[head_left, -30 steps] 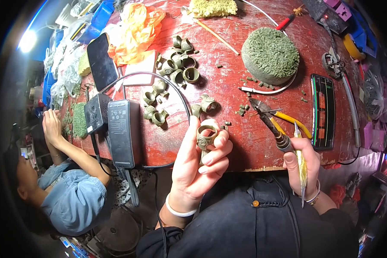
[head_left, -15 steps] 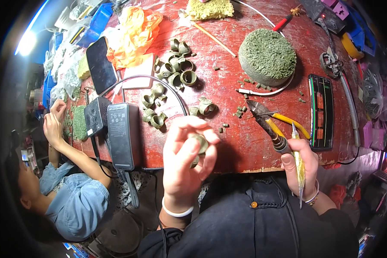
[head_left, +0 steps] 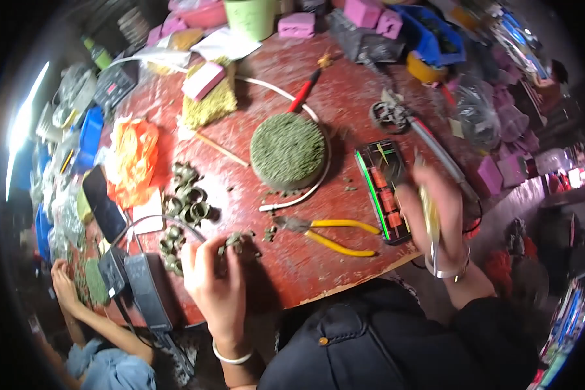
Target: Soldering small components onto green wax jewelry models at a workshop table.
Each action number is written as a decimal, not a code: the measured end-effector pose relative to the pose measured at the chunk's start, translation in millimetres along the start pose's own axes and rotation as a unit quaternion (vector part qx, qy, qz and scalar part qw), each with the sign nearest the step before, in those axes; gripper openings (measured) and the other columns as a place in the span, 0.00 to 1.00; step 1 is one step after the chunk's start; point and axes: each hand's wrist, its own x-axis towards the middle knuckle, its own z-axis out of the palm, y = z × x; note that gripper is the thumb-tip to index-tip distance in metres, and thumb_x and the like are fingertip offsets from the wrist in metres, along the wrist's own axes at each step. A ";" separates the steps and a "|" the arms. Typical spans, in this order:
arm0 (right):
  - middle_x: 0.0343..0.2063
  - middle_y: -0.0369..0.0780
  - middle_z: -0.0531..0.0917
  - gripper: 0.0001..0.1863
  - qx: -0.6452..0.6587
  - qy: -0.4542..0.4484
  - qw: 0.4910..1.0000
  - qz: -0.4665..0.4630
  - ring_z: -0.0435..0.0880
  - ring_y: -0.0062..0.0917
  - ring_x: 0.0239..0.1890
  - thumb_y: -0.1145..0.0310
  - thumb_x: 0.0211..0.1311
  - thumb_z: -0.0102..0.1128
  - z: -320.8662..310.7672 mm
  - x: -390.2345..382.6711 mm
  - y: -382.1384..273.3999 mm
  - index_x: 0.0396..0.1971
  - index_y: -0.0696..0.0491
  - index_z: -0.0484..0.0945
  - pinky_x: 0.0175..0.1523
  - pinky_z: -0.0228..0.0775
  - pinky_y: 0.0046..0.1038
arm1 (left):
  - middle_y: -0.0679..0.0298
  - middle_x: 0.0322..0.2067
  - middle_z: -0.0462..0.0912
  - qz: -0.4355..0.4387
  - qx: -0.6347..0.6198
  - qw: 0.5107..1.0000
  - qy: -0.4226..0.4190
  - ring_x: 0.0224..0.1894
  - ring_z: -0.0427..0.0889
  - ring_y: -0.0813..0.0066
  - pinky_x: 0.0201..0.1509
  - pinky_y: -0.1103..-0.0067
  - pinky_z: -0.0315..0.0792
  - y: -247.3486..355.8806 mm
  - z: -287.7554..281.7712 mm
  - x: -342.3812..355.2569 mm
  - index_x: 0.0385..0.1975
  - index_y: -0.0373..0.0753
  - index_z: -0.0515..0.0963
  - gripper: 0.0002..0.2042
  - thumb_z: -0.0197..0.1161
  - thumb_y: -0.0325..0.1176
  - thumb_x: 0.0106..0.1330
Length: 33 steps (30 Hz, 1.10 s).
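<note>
— Where are the small green rings to be found?
— Most are heaped left of the frame's centre, below the orange bag; a few more are seen at the fingertips of the left hand.
— Is one of those grasped?
— That cannot be told: the fingers are bent over them, and any grip is hidden.
— And the right hand?
— It is blurred, but the yellow pen-like tool is grasped in its fingers, at the right of the frame. The side of the phone is overlapped by it in this view.
— What room is left between the hands?
— They are held well apart. Between them, the pliers are laid with one handle end just beside the phone. Bare red table is shown from there to the near edge, which is slanted up toward the right.
— Above the pliers?
— A narrow red strip, bounded by the white cable and the round green block.
</note>
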 end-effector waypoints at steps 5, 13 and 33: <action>0.26 0.50 0.78 0.10 -0.176 0.031 0.984 -0.029 0.80 0.45 0.27 0.66 0.66 0.60 -15.1 42.1 71.0 0.41 0.56 0.75 0.30 0.68 0.33 | 0.70 0.27 0.72 -0.175 -0.293 0.939 0.032 0.27 0.69 0.86 0.28 0.88 0.62 -8.2 -10.9 -6.6 0.34 0.35 0.75 0.05 0.60 0.19 0.62; 0.35 0.50 0.80 0.13 -0.350 0.006 0.933 -0.088 0.79 0.47 0.37 0.69 0.65 0.60 -30.3 35.2 114.9 0.47 0.56 0.74 0.41 0.71 0.37 | 0.61 0.36 0.74 -0.328 -0.745 0.581 -0.023 0.28 0.69 0.81 0.20 0.92 0.61 -36.0 -20.9 -8.9 0.45 0.36 0.70 0.08 0.55 0.25 0.68; 0.29 0.46 0.79 0.15 0.010 -0.332 0.876 -0.350 0.80 0.41 0.33 0.67 0.56 0.65 149.4 36.2 -44.9 0.41 0.57 0.75 0.40 0.72 0.37 | 0.58 0.39 0.81 -0.324 -0.760 0.563 -0.020 0.35 0.78 0.73 0.23 0.84 0.71 -43.1 -34.7 -25.6 0.35 0.36 0.75 0.03 0.59 0.28 0.68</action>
